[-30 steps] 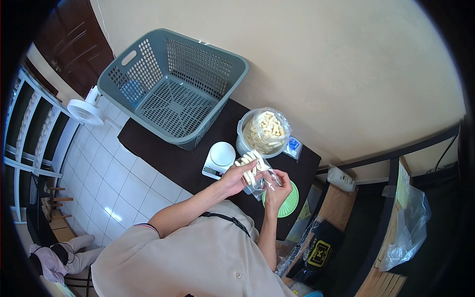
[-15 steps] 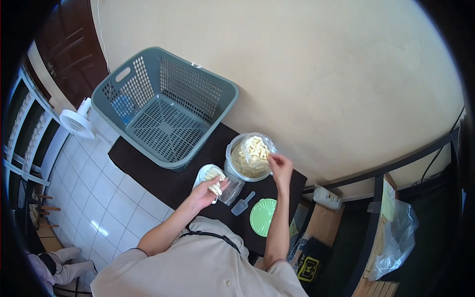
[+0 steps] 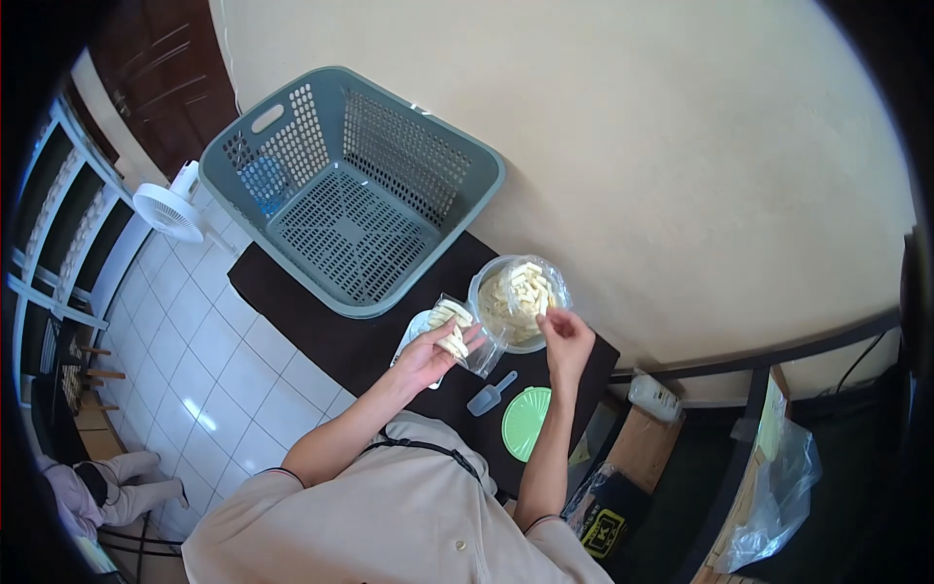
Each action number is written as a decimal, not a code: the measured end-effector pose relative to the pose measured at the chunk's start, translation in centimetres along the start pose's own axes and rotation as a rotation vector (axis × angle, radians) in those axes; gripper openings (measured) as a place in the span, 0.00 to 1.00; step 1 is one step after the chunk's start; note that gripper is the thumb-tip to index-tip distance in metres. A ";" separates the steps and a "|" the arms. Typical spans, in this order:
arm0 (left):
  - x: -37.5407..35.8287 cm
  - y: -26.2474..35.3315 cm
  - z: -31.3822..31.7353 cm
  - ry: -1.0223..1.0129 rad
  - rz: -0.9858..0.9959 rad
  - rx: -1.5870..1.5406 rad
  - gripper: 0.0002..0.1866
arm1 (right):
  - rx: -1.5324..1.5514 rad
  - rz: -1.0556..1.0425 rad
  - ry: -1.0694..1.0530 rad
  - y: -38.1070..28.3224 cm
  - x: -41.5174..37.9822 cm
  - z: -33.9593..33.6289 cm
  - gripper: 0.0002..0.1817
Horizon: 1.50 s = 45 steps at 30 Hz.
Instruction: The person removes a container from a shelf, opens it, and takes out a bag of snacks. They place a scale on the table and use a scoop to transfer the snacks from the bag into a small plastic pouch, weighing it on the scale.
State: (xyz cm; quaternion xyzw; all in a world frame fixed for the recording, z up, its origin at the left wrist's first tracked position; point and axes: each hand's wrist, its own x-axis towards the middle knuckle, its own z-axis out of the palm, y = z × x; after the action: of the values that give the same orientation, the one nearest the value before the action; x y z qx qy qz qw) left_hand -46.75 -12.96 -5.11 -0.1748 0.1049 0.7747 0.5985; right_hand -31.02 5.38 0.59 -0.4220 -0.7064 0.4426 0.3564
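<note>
On a dark table [image 3: 321, 321] against a cream wall, the left hand [image 3: 431, 352] grips a small clear bag [image 3: 457, 333] partly filled with pale snack sticks, held over a white scale [image 3: 409, 343]. The right hand [image 3: 566, 336], fingers pinched on a stick or two, hovers at a round tub [image 3: 516, 297] holding many more. Nearby lie a scoop [image 3: 489, 394], a green lid [image 3: 525, 420] and an empty grey basket [image 3: 350, 185]; bagging looks barely begun.

Dark table [image 3: 321, 331] against wall — on it: grey basket [image 3: 350, 190], clear tub [image 3: 519, 304], scale [image 3: 413, 341], scoop [image 3: 489, 394], green lid [image 3: 525, 421].
</note>
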 end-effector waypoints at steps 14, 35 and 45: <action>-0.5 -4.1 2.1 -0.149 -0.078 0.215 0.27 | 0.135 -0.012 0.017 -3.5 -13.3 -2.9 0.10; -1.8 -5.0 0.7 -0.205 -0.133 0.329 0.26 | 0.050 -0.155 -0.130 -1.6 -14.3 -1.4 0.10; -1.2 -5.6 -0.5 -0.194 -0.101 0.301 0.21 | -0.038 -0.251 0.024 -3.0 -14.0 -0.4 0.10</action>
State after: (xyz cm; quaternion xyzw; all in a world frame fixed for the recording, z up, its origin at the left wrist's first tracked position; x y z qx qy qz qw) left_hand -40.99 -12.78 -4.86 -0.0128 0.1527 0.7326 0.6632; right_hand -26.08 -8.05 1.69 -0.3423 -0.7575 0.3760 0.4094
